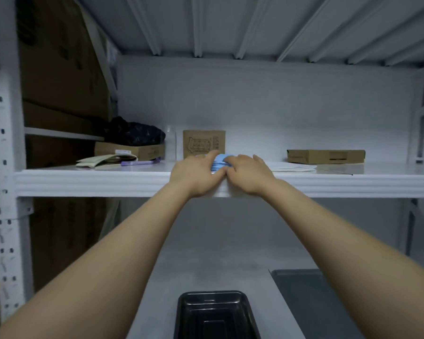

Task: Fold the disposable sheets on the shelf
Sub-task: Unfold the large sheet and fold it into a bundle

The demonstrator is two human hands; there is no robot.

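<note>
While both hands, left (198, 171) and right (249, 171), pinch the blue sheet (220, 162) on the shelf (108, 182), it looks small already, so folding seems nearly done.

On the shelf (132, 184), the upright box (203, 143) stands behind the sheets (220, 162), between both hands.

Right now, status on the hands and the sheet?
Both hands, left hand and right hand, gripping the blue sheet at the shelf edge. Sheet bunched small. Upright cardboard box directly behind.
</note>
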